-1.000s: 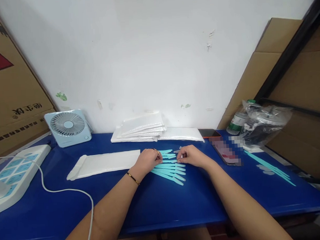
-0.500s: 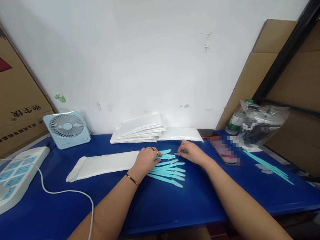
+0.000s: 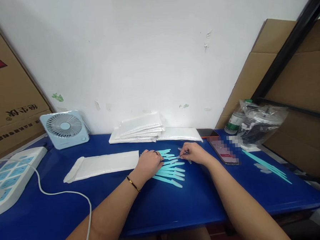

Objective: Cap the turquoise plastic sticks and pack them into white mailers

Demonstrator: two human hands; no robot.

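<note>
Several thin turquoise sticks with pale tips (image 3: 169, 175) lie fanned out on the blue table (image 3: 165, 213). Over their left ends rests my left hand (image 3: 150, 162), its fingers curled onto the sticks. My right hand (image 3: 189, 153) is just right of the upper sticks, thumb and fingertips pinched on a small clear piece (image 3: 178, 157). Other small clear pieces show beside and below those fingers. A long white padded envelope (image 3: 105, 163) lies flat to the left of my left hand.
White envelopes (image 3: 140, 127) are stacked by the wall. A fan (image 3: 65, 129), a power strip (image 3: 16, 177) and its cable stand left. On the right are a phone (image 3: 222, 150), a bottle (image 3: 234, 123), a plastic bag (image 3: 259, 123) and more turquoise sticks (image 3: 269, 167).
My left hand has shifted slightly right over the sticks. My right hand has moved slightly right and down, and clear pieces beside it now show. The view has turned a little.
</note>
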